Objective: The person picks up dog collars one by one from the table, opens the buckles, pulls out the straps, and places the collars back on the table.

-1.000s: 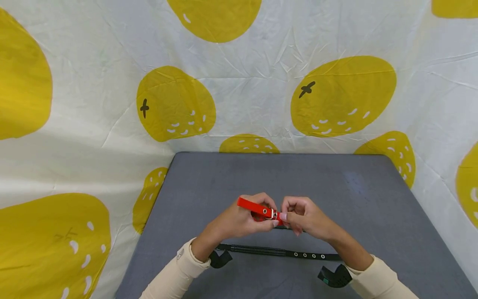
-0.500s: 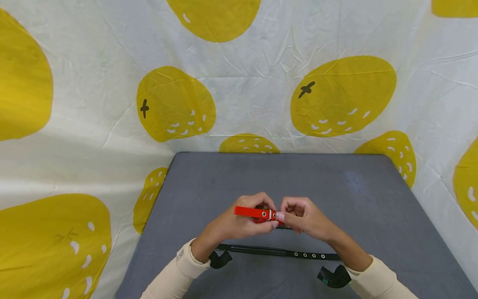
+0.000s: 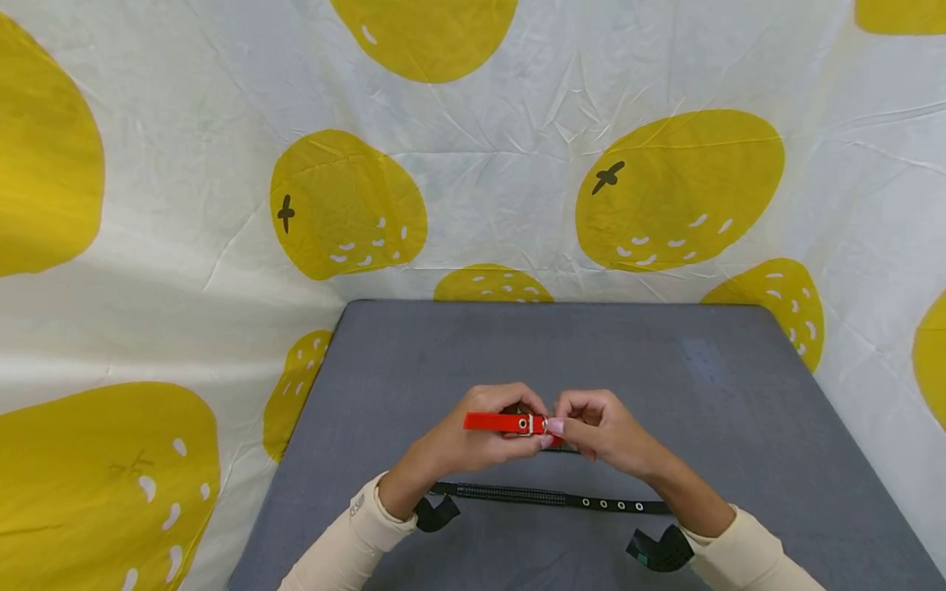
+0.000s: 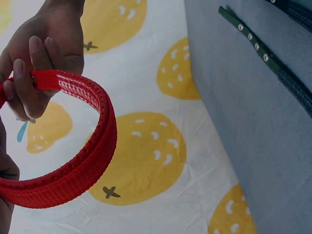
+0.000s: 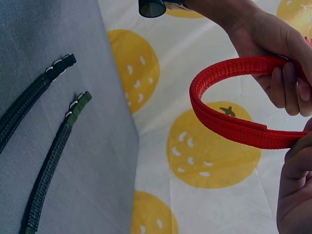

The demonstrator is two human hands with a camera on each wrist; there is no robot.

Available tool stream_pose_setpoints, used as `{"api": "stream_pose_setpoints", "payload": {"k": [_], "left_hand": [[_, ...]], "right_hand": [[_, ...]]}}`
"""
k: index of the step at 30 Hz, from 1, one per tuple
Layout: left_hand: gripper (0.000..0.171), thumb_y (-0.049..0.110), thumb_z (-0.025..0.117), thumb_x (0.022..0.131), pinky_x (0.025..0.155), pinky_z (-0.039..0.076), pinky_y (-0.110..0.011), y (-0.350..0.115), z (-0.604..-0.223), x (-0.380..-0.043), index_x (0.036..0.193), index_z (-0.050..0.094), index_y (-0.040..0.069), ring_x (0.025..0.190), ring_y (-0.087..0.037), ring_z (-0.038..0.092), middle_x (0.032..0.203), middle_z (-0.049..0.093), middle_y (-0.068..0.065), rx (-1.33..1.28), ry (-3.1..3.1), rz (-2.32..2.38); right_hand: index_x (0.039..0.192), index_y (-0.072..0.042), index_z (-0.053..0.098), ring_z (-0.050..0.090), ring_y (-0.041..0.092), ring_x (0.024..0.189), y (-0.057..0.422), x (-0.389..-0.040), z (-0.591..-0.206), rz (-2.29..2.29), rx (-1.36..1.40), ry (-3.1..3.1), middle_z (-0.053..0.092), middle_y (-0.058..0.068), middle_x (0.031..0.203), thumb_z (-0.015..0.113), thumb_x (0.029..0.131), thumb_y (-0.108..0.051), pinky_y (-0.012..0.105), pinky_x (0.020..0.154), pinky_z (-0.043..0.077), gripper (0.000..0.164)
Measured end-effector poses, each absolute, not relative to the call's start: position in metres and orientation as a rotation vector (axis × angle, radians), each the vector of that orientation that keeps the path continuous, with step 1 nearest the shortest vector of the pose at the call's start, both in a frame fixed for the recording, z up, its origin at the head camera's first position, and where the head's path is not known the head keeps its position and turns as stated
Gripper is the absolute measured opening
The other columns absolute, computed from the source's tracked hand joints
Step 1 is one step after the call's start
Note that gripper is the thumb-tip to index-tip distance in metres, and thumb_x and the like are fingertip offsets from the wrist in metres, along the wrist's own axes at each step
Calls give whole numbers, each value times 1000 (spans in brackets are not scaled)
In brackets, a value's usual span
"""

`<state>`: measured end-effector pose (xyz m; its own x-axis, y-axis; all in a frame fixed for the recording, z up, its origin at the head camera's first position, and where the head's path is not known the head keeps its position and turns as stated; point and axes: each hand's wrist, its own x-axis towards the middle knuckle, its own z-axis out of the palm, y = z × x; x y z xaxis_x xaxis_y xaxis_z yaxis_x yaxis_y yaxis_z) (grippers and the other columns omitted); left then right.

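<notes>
Both hands hold a red pet collar [image 3: 489, 422] above the table, bent into a loop. Its strap end passes through a metal buckle [image 3: 530, 424] and points left, with metal-ringed holes showing. My left hand [image 3: 473, 439] grips the collar from the left, fingers behind and thumb in front below the buckle. Just right of the buckle, my right hand [image 3: 609, 431] pinches the band between thumb and fingers. In the left wrist view the loop of the red collar [image 4: 109, 131] hangs wide and round; the right wrist view shows the collar's padded inside [image 5: 209, 80].
A black collar [image 3: 510, 494] with several eyelets lies across the grey table [image 3: 562, 345] in front of the hands. Another dark collar [image 5: 41, 92] lies farther back, mostly hidden by the hands in the head view. A fruit-print cloth [image 3: 502, 197] surrounds the table.
The red strap end has swung from a slant to nearly level, shifting slightly left and its tip dropping. Both hands have stayed almost in place, still holding the collar.
</notes>
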<state>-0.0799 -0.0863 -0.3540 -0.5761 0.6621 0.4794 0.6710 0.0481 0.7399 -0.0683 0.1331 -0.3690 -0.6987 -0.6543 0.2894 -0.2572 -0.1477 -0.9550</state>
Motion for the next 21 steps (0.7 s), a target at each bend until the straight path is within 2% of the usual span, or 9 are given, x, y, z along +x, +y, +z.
{"api": "stream_pose_setpoints", "payload": {"k": [7,13,16,21], "left_hand": [[20,4,72,81,53,47,-18,-88,-348,-76,95,61,12,62,-1,51,80,61,2,-1388,-2240,-1663],[19,-1,71,79,57,51,-17,-90,-329,-68,95,62,4,63,-2,55,82,65,-6,-1360,-2237,-1636],[19,1,72,80,60,52,-18,-91,-329,-68,97,63,4,67,-3,58,86,66,-7,-1326,-2266,-1615],[19,13,75,81,59,51,-15,-95,-347,-78,99,67,10,69,-2,60,89,68,-2,-1277,-2289,-1515]], "right_hand": [[75,-2,49,33,21,43,137,-67,-366,-1970,-998,1807,38,6,59,45,93,6,28,39,33,20],[73,-5,48,34,24,46,140,-67,-365,-2000,-955,1827,40,9,62,45,93,5,30,37,34,23],[73,-5,47,35,24,46,141,-68,-365,-2008,-941,1848,41,9,62,45,93,5,32,37,35,23],[72,-4,46,34,25,46,144,-68,-364,-2017,-922,1881,41,10,61,44,94,5,33,37,35,24]]}}
